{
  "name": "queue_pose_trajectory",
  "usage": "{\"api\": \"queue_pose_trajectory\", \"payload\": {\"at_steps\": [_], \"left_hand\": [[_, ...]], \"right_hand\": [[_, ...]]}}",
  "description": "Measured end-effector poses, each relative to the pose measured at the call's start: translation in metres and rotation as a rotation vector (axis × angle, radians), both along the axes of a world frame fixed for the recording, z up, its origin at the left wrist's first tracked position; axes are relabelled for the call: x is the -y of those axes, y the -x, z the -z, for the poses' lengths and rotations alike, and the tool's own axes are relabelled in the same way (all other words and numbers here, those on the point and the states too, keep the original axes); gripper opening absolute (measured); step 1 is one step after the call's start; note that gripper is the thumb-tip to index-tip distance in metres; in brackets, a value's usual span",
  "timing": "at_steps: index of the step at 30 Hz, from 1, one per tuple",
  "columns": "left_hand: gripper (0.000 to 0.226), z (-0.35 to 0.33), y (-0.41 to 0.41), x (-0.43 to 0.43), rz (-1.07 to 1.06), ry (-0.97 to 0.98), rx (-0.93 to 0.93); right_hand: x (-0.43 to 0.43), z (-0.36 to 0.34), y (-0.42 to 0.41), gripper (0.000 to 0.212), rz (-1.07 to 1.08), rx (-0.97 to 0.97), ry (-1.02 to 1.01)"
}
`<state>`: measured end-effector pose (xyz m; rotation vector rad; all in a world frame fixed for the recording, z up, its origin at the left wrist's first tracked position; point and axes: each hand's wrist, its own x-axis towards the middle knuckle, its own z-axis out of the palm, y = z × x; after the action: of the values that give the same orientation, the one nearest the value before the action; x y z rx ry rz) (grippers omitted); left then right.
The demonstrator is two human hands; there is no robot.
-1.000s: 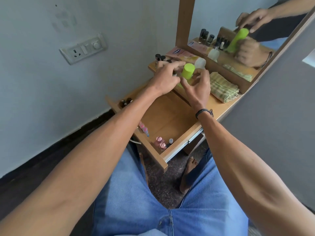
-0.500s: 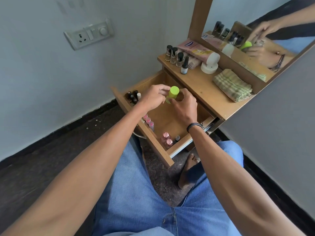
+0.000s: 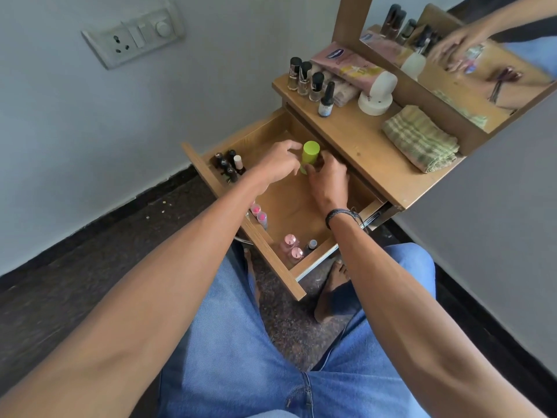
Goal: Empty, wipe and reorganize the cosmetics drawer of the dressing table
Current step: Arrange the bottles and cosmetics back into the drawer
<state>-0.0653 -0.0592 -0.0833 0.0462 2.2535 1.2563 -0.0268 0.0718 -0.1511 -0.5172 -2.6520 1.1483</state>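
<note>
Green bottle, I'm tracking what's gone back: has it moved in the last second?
Yes. The green bottle has gone from over the tabletop down into the back of the open drawer.

Both bare arms reach forward and down over the drawer (image 3: 256, 236). The left hand (image 3: 280, 165) and right hand (image 3: 328, 182) meet above its far half, fingers curled round the bottle (image 3: 310, 152) - the left at its side near the cap, the right lower down, back of the hand up. A dark band (image 3: 340, 214) circles the right wrist, over the drawer's right side.
</note>
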Motion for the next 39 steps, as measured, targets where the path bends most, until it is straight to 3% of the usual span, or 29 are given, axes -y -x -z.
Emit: {"api": "queue_pose_trajectory", "payload": {"at_steps": [6, 14, 21, 24, 27, 31, 39], "left_hand": [[0.066, -0.001, -0.004, -0.003, -0.001, -0.036, 0.028], [0.072, -0.004, -0.006, 0.006, -0.013, -0.067, 0.011], [0.059, -0.022, 0.001, 0.006, -0.127, -0.123, -0.171], [0.06, -0.034, 0.006, 0.002, -0.141, -0.135, -0.212], [0.065, -0.043, 0.011, 0.001, -0.108, -0.128, -0.219], [0.067, -0.045, 0.016, 0.001, -0.079, -0.105, -0.216], [0.07, -0.029, 0.026, 0.001, -0.112, -0.121, -0.213]], "right_hand": [[0.0, 0.001, 0.0, 0.013, 0.049, 0.038, -0.002], [-0.002, -0.012, -0.018, 0.023, 0.071, 0.085, -0.046], [-0.008, -0.058, -0.032, 0.011, -0.008, -0.273, -0.119], [-0.019, -0.073, -0.006, 0.01, 0.05, -0.339, -0.09], [-0.028, -0.077, 0.022, 0.029, 0.093, -0.293, 0.008], [-0.033, -0.072, 0.048, 0.043, 0.039, -0.192, -0.008], [-0.031, -0.066, 0.063, 0.037, 0.041, -0.158, -0.085]]}}
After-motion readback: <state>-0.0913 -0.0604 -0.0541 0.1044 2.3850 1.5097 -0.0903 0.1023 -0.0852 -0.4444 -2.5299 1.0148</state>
